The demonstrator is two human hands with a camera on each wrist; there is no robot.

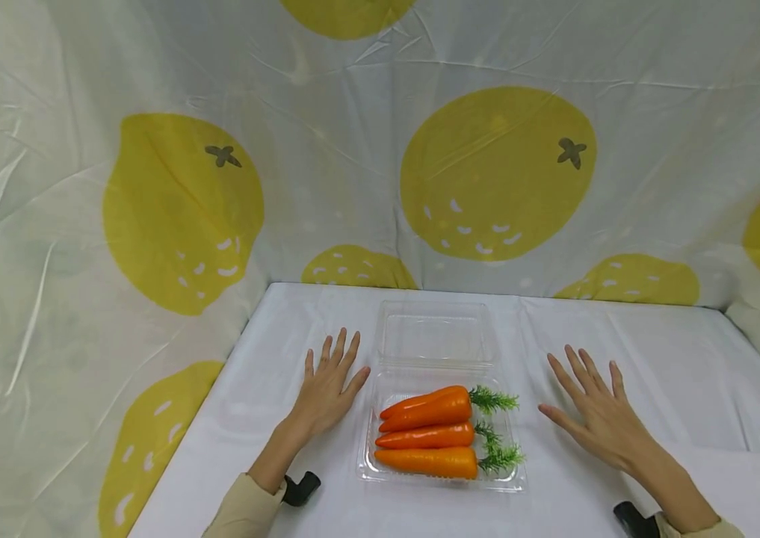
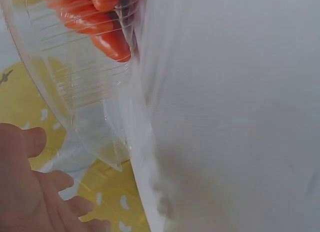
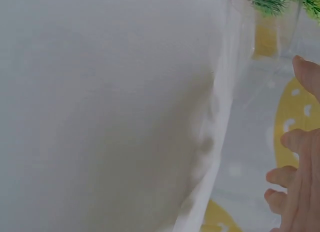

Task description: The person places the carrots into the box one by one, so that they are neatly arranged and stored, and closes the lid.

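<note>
A clear plastic clamshell box (image 1: 366, 467) lies on the white table with its lid (image 1: 435, 336) folded back, away from me. Several orange carrots (image 1: 428, 436) with green tops (image 1: 502, 457) lie side by side in its base, tips to the left. Left of the box, my left hand (image 1: 327, 392) is spread palm down and holds nothing. My right hand (image 1: 598, 418) is spread likewise, some distance to the right of the box. In the left wrist view, the carrot tips (image 2: 112, 45) show through the ribbed box wall.
White cloth (image 1: 655, 359) covers the table. Behind it and along the left hangs a pale curtain (image 1: 332, 172) printed with big yellow lemons. A black strap mount sits at each wrist, by the beige sleeves (image 1: 245, 508).
</note>
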